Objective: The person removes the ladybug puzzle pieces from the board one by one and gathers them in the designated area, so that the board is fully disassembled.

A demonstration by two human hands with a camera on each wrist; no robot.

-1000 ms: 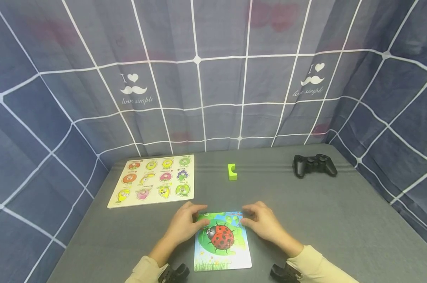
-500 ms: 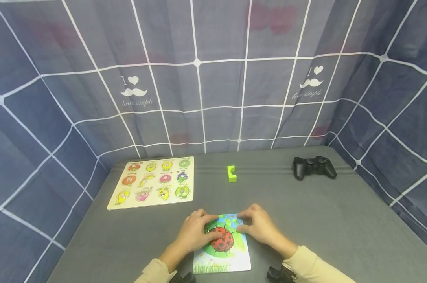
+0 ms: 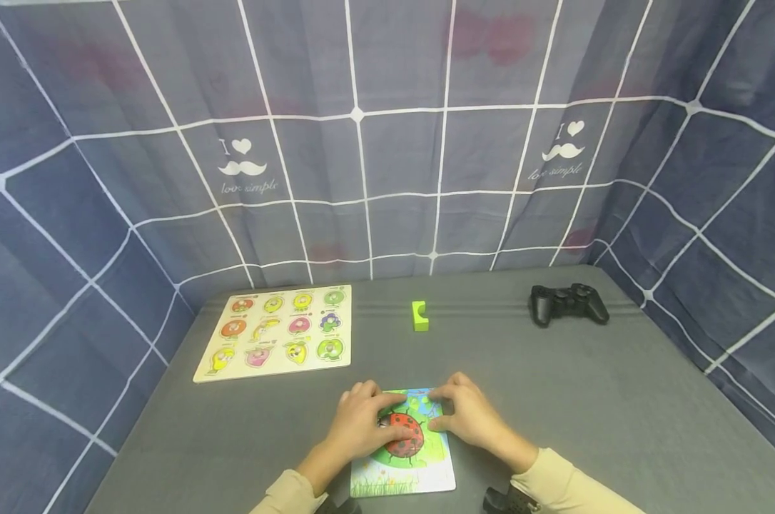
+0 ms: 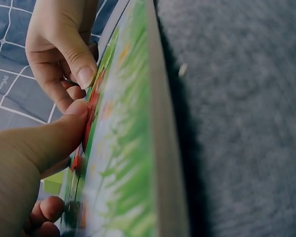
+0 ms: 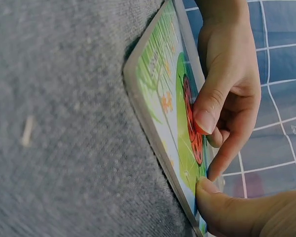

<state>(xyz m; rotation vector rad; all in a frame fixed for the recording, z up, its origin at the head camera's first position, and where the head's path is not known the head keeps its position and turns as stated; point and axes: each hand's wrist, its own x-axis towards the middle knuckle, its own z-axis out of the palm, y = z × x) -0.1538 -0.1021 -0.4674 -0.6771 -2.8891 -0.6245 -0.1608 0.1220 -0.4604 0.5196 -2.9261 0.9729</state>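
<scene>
A ladybug jigsaw puzzle point(image 3: 403, 484) in a flat square tray lies on the grey cloth in front of me. My left hand point(image 3: 355, 422) reaches over its upper left part, thumb on the red ladybug and index finger near the top. My right hand point(image 3: 474, 420) is at the upper right corner, with thumb and index fingertips on the picture. The left wrist view shows the left thumb point(image 4: 71, 123) against the red area, and the right thumb point(image 4: 83, 69) close by. In the right wrist view, the right thumb point(image 5: 207, 190) touches the face near the tray's edge.
A wooden fruit peg puzzle point(image 3: 278, 365) lies at the back left. Behind the ladybug puzzle stands a small lime-green block point(image 3: 419, 323) with a curved notch. A black game controller point(image 3: 569, 303) is at the back right, near the checked curtain point(image 3: 400, 157).
My left hand has moved right from the puzzle's left edge onto the ladybug. My right hand has shifted slightly left onto the upper right corner. The puzzle stays in place.
</scene>
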